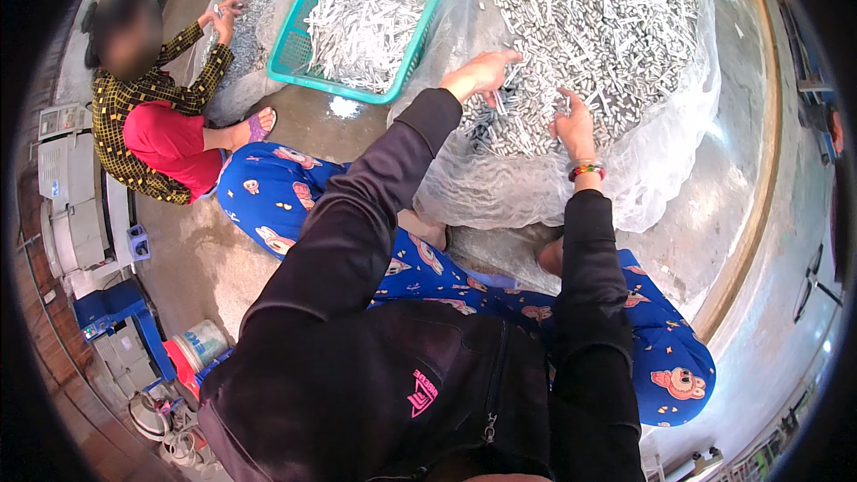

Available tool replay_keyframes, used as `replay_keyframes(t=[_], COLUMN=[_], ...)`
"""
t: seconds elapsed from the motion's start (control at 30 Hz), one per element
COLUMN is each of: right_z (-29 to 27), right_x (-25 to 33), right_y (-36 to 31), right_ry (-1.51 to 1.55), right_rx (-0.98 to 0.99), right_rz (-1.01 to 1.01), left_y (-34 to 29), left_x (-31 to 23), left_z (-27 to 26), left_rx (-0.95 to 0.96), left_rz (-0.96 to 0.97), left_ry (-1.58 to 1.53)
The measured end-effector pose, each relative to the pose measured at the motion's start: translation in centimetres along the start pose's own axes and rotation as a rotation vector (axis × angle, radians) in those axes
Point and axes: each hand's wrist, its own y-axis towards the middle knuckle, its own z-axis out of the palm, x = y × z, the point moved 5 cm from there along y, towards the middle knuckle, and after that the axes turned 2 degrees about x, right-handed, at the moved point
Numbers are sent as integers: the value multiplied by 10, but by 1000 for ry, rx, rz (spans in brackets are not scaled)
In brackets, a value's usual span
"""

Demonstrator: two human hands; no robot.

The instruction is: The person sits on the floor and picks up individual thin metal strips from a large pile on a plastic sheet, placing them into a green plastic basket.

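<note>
A broad heap of small silvery metal pieces (607, 27) lies on a crumpled clear plastic sheet (536, 192) in front of me. At its near left edge is my left hand (482, 76), with one finger stretched over the heap. Below its bent fingers a thin silvery strip (500, 104) shows, seemingly held there. My right hand (576, 129), with a beaded bracelet (586, 170) on the wrist, touches the heap's near side. Its thumb and forefinger stand apart among the pieces; nothing in them can be made out clearly.
A teal plastic basket (284, 54) holding long silvery strips (366, 22) stands left of the heap. Farther left a person (147, 116) squats, hands over another pile (254, 18) on plastic. A bucket (201, 344) and grey machines (71, 187) stand at the left.
</note>
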Motion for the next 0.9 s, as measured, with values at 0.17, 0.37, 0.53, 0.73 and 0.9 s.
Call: replay_keyframes(t=[0.17, 0.37, 0.53, 0.73, 0.9], right_z=[30, 33, 17, 16, 48], right_x=[27, -2, -16, 17, 17], right_y=[-13, -5, -6, -17, -31], right_ry=[-504, -485, 7, -186, -549], right_rx=[-190, -15, 137, 40, 19], right_rz=[27, 9, 112, 4, -75], left_y=[-5, 3, 0, 15, -3], left_x=[46, 65, 55, 56, 52], left_z=[0, 26, 56, 34, 12], left_rx=[-128, -371, -281, -115, 18], left_rz=[-73, 1, 19, 85, -124], left_ry=[139, -247, 210, 284, -317])
